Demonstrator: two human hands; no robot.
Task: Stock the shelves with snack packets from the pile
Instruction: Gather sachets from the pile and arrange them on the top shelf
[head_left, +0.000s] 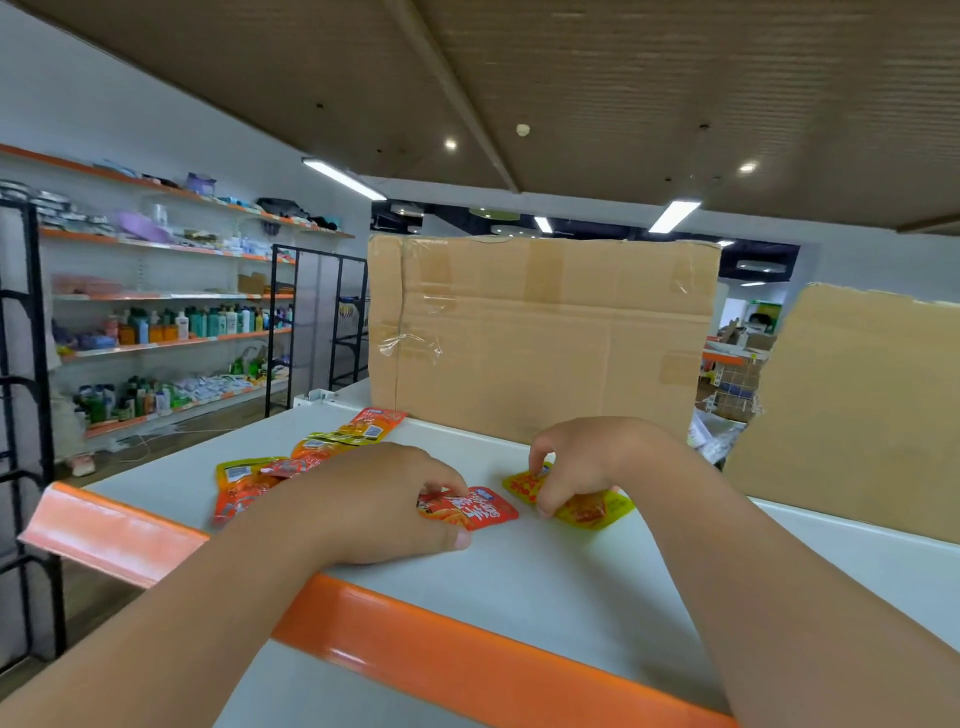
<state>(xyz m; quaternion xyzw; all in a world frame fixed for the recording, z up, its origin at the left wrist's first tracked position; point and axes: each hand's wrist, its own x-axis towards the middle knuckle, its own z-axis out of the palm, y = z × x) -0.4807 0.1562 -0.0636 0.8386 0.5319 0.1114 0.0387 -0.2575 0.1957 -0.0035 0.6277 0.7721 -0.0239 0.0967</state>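
Head: white shelf (545, 587); stocked shop

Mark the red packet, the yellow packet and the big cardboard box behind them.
red packet (485, 509), head view, on its exposed printed face.
yellow packet (597, 512), head view, on its lower right part.
cardboard box (545, 332), head view, middle of its front face.

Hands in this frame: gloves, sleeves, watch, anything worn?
Nothing worn. The left hand and right hand are bare, with no gloves, rings, watch or bands visible. Both forearms are bare to the frame edge, with no sleeve in view. No markings or cables.
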